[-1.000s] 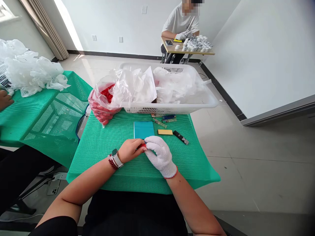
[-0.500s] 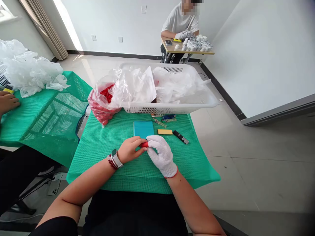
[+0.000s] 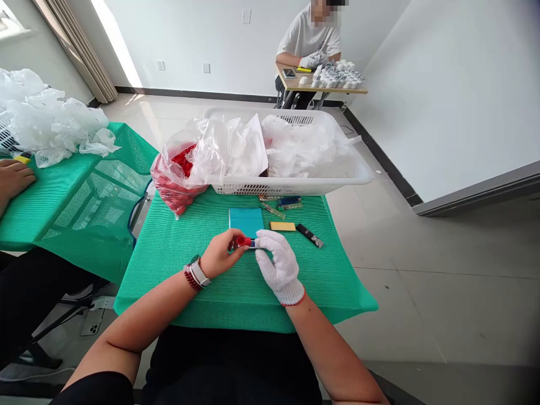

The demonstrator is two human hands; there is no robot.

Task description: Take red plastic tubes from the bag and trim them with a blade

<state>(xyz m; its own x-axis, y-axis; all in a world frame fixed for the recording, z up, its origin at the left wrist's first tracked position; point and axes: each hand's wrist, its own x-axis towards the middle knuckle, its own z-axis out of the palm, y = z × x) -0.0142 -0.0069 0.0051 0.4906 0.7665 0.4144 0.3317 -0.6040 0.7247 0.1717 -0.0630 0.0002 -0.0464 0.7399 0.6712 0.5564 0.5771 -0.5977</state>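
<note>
My bare left hand (image 3: 221, 252), with a watch and beads at the wrist, pinches a small red plastic piece (image 3: 243, 241). Its round hollow end faces me. My right hand (image 3: 278, 263) wears a white knitted glove with a red cuff. Its thumb and fingers close on a slim blue and silver object (image 3: 253, 243) that meets the red piece; most of it is hidden by the glove, and I cannot tell its kind. Just beyond both hands, a flat blue block (image 3: 246, 220) lies on the green mesh-covered table (image 3: 181, 298).
A clear bag of red pieces (image 3: 175, 188) leans by a white plastic basket (image 3: 295, 184) filled with clear bags. Craft knives (image 3: 289, 201), a yellow block (image 3: 282, 226) and a black tool (image 3: 310, 235) lie on the right. A co-worker (image 3: 312, 42) sits behind; another person's hand (image 3: 14, 179) shows left.
The red piece has turned so its hollow end shows. My hands have drawn slightly apart, and the blue and silver object has come into sight between them.
</note>
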